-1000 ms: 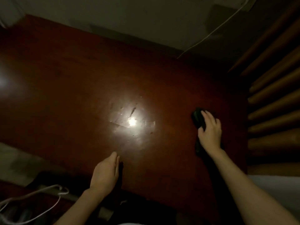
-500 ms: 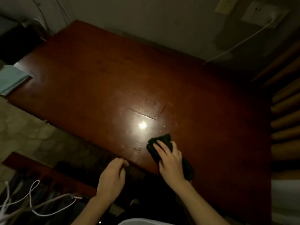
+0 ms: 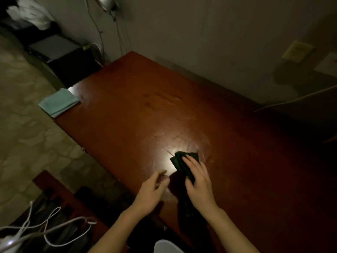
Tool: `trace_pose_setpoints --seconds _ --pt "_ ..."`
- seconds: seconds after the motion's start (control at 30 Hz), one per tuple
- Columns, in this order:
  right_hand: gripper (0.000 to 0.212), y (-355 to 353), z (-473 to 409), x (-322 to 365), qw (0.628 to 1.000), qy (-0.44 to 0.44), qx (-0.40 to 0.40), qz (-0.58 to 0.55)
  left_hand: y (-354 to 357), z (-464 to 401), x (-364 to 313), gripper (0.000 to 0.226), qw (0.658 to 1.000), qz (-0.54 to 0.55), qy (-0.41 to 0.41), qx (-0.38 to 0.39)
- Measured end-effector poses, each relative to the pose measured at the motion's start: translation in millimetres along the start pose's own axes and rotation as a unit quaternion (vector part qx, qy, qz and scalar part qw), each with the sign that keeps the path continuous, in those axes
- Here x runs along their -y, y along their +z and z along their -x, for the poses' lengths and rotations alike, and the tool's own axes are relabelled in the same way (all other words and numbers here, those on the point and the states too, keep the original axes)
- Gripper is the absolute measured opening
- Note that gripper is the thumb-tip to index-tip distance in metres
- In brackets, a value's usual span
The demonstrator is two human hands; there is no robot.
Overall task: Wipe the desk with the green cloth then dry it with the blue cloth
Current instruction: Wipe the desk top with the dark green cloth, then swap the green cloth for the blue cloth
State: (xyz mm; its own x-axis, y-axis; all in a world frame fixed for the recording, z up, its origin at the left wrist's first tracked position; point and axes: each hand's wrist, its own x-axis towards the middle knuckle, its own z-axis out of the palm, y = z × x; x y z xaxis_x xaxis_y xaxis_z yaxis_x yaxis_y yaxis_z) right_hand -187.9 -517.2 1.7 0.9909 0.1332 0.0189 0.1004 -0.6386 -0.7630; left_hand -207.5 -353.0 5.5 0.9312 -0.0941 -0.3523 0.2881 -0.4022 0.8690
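Note:
A dark green cloth lies on the reddish-brown wooden desk, near its front edge beside a bright light reflection. My right hand presses flat on the cloth and covers its near part. Just left of it, my left hand hovers at the desk's front edge with fingers apart, holding nothing. A folded pale blue cloth rests at the desk's far left corner, partly overhanging the edge. Faint wet streaks mark the desk top around the green cloth.
A wall runs behind the desk, with a white cable trailing across the back right. White cords lie at the bottom left over a dark wooden frame. A dark box stands on the tiled floor beyond the desk's left end.
My right hand has slid the green cloth leftward along the desk, from the right side to near the light spot. My left hand has lifted off the front edge and spread its fingers. The view swung left.

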Motion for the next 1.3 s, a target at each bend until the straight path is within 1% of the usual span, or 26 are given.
trace_pose_setpoints --seconds 0.07,0.13,0.2,0.27,0.37,0.47,0.57,0.63,0.7,0.77,0.83,0.9,0.93,0.97,1.0,1.03,1.07,1.1,1.13,1.17,1.3 --pt "0.062 12.0 -17.1 21.6 0.999 -0.027 0.014 -0.013 -2.9 -6.7 -16.8 0.024 0.993 0.117 -0.017 0.008" --pt "0.061 23.3 -28.1 41.3 0.998 -0.052 0.033 -0.02 -10.2 -15.5 -24.6 0.032 0.987 0.16 0.001 -0.018" --pt "0.059 32.3 -39.7 53.8 0.997 -0.063 0.044 -0.025 -21.7 -24.0 -26.7 0.038 0.983 0.177 0.009 -0.047" --pt "0.057 38.6 -50.7 61.6 0.996 -0.067 0.048 -0.036 -35.2 -30.7 -26.8 0.036 0.981 0.182 0.016 -0.06" --pt "0.06 47.8 -66.4 73.8 0.995 -0.062 0.062 -0.048 -55.7 -40.1 -24.7 0.035 0.981 0.187 0.026 -0.051" --pt "0.069 65.3 -85.5 91.4 0.996 -0.039 0.069 -0.039 -78.8 -55.8 -17.4 0.042 0.975 0.217 0.028 -0.042" --pt "0.064 88.6 -109.8 109.8 0.996 -0.009 0.081 -0.025 -110.7 -77.1 -10.6 0.053 0.967 0.251 0.014 -0.041" --pt "0.063 105.2 -132.3 125.3 0.995 -0.005 0.1 -0.018 -140.5 -92.8 -4.9 0.052 0.961 0.273 0.001 -0.04" --pt "0.065 123.4 -157.4 142.0 0.992 -0.008 0.121 -0.043 -177.3 -110.6 4.9 0.046 0.96 0.277 -0.02 -0.041" --pt "0.062 144.3 -181.0 156.2 0.985 -0.014 0.152 -0.077 -218.6 -127.2 15.3 0.038 0.962 0.266 -0.045 -0.035" --pt "0.062 165.7 -203.7 171.6 0.977 -0.012 0.155 -0.145 -260.7 -143.1 26.2 0.037 0.967 0.244 -0.07 -0.028" --pt "0.061 189.8 -226.7 185.0 0.968 0.043 0.114 -0.219 -301.0 -156.5 38.7 0.041 0.974 0.212 -0.081 -0.026" --pt "0.063 200.7 -238.5 190.0 0.962 0.091 0.1 -0.236 -319.0 -162.5 44.6 0.043 0.977 0.193 -0.085 -0.026" --pt "0.069 212.3 -251.4 194.9 0.948 0.152 0.106 -0.258 -337.4 -169.1 51.7 0.044 0.981 0.167 -0.092 -0.021" --pt "0.076 223.0 -263.8 199.7 0.92 0.22 0.128 -0.298 -354.5 -175.6 58.0 0.044 0.986 0.134 -0.101 -0.009" --pt "0.079 232.9 -274.7 204.6 0.878 0.283 0.158 -0.354 -369.8 -181.8 63.7 0.045 0.988 0.103 -0.111 0.009" --pt "0.077 243.5 -283.7 208.1 0.834 0.326 0.188 -0.402 -383.9 -188.5 70.0 0.046 0.989 0.081 -0.12 0.028" --pt "0.069 253.7 -290.5 210.6 0.809 0.347 0.208 -0.426 -396.1 -193.9 76.1 0.046 0.989 0.07 -0.125 0.044" --pt "0.06 263.3 -295.1 214.5 0.803 0.355 0.217 -0.427 -406.4 -198.6 80.8 0.046 0.988 0.063 -0.128 0.055" --pt "0.053 273.6 -298.7 217.3 0.806 0.359 0.213 -0.419 -415.3 -202.7 86.1 0.047 0.988 0.052 -0.13 0.059" --pt "0.046 302.0 -310.5 228.1 0.833 0.374 0.152 -0.378 -434.2 -216.7 104.2 0.048 0.991 -0.054 -0.12 0.013"
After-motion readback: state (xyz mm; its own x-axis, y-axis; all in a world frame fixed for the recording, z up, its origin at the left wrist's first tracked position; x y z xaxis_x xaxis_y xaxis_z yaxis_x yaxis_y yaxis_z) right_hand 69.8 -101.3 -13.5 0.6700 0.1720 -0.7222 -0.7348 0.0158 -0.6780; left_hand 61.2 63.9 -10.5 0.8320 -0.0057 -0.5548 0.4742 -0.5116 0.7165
